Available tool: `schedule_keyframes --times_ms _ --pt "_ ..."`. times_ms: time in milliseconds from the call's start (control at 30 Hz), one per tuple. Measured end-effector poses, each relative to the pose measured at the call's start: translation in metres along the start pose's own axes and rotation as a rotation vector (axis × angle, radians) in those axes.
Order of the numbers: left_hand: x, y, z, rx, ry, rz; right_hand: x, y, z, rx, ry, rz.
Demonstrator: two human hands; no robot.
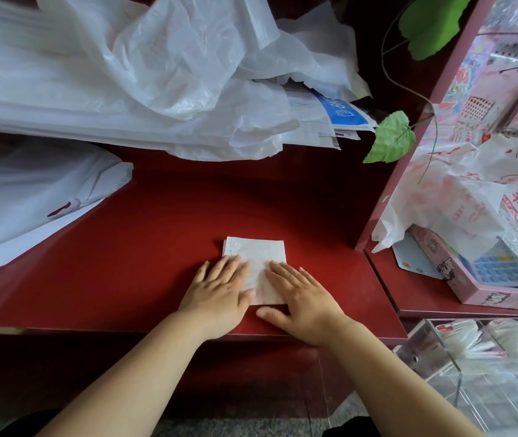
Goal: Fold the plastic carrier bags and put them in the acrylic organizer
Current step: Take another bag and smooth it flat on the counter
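Near the front edge of the red bench (157,247), both hands are flat on one folded carrier bag (256,250). Left grip (220,288): palm down, fingers straight, pressing the bag's left half, nothing pinched. Right grip (298,291): the same on the right half, with the thumb splayed onto bare bench just below the bag's near edge. The bag is now a small white rectangle with its far edge and corners showing. Its near part is under the hands, so I cannot tell how its layers stack there. My judgement is thin film: very light, slick and springy, likely to fan open once the pressure lifts. It is best pinched across the thick near edge, thumb under and fingers over, so all layers travel together. The acrylic organizer (459,357) sits low on the right, well apart from the bag. It has clear walls and folded white bundles (472,335) in its compartments. The frame cuts it off, so the compartment count and free space are unreadable. A heap of loose white bags (157,74) lies across the far bench, number indistinct. Red-printed bags (487,200) slump on the right above a pink box (497,294). A green leaf (391,138) hangs between them.
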State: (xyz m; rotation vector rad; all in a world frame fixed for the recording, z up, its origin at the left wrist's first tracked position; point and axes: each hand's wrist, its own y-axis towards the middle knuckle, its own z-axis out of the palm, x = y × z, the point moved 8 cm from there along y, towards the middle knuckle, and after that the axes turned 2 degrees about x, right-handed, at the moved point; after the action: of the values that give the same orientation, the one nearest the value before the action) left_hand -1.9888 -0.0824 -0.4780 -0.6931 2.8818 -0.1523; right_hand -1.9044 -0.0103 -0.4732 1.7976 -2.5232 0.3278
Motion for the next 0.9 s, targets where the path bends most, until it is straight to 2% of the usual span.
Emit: schedule_keyframes --times_ms 100,200,267,300,367,433,533,667,767,900 --pt "-0.009 -0.010 -0.004 -0.062 -0.015 0.170 0.004 -0.008 -0.001 0.000 0.009 -0.037" --pt "-0.018 -0.034 0.003 -0.021 0.030 0.277 0.006 -0.024 -0.001 0.005 -0.014 -0.043" --pt "-0.025 -0.049 0.000 -0.202 0.075 0.374 0.009 -0.036 0.002 -0.055 -0.040 -0.080" --pt "-0.026 -0.055 -0.002 -0.295 0.044 0.381 0.012 -0.042 -0.002 -0.169 -0.070 -0.102" --pt "-0.026 -0.069 -0.005 -0.534 -0.144 0.476 0.011 -0.056 -0.007 -0.364 -0.008 -0.110" --pt "-0.028 -0.077 -0.009 -0.663 -0.285 0.515 0.006 -0.066 -0.008 -0.492 0.142 -0.122" --pt "-0.023 -0.077 -0.019 -0.755 -0.426 0.367 -0.002 -0.071 -0.018 -0.562 0.392 -0.051" --pt "-0.003 -0.062 -0.017 -0.633 -0.710 -0.041 -0.026 -0.063 -0.020 -0.523 0.697 0.210" --pt "0.004 -0.053 -0.017 -0.601 -0.687 -0.241 -0.035 -0.053 -0.019 -0.556 0.788 0.368" --pt "0.004 -0.042 -0.022 -0.527 -0.608 -0.346 -0.037 -0.046 -0.017 -0.577 0.784 0.509"
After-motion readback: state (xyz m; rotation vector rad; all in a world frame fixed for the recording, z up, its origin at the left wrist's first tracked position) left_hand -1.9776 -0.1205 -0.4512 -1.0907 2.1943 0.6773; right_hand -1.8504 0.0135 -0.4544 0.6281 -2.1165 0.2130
